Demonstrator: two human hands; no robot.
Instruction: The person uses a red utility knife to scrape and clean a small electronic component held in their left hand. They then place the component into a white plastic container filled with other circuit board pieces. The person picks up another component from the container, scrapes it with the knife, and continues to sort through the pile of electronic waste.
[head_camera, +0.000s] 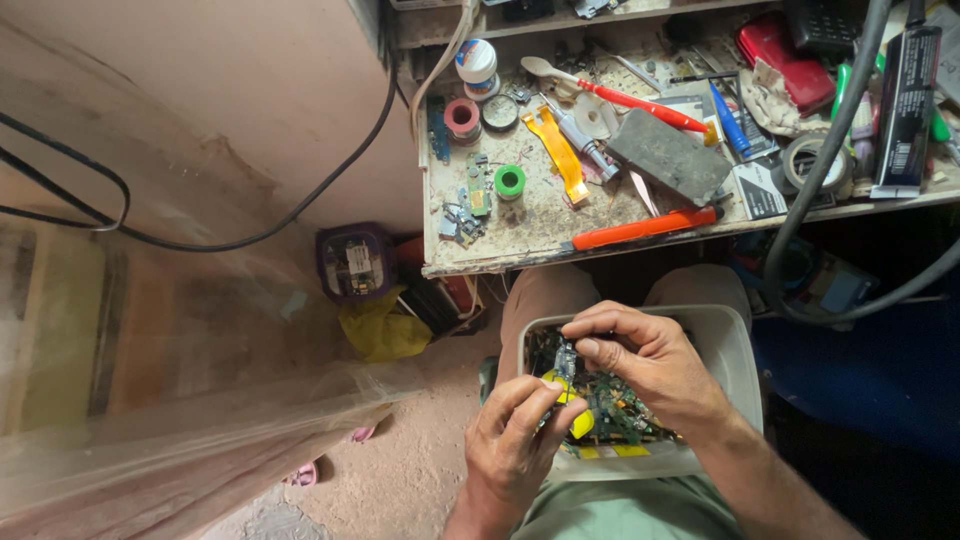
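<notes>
The left hand (515, 440) pinches a small circuit board (565, 362) between thumb and forefinger, its grip closed on the board's lower end, so the strip stands roughly upright just above the grey plastic tub (725, 345) on the person's lap. The right hand (640, 360) comes in from the other side, its fingertips closed on the board's upper end; whether it truly clamps the board or only steadies it I cannot tell, since the fingers hide the contact.

The board looks thin, narrow and very light, stiff along its length but likely brittle: it would probably snap or shed its tiny parts if bent or squeezed flat. Its bare edges and ends seem the safest place to hold, as both hands do, keeping the pads off the populated face. It is small enough to slip from dry fingertips.

Inside the tub, under the board, lies a heap of green boards (620, 415) with some yellow pieces mixed in.

Beyond the tub, past the person's knees, stands the table (530, 235), its top scuffed and crowded: an orange-handled tool (640, 228) along the near edge, a green spool (509, 181), a yellow flex strip (560, 150), a dark grey slab (668, 155) and a red-handled screwdriver (640, 102) farther back.
</notes>
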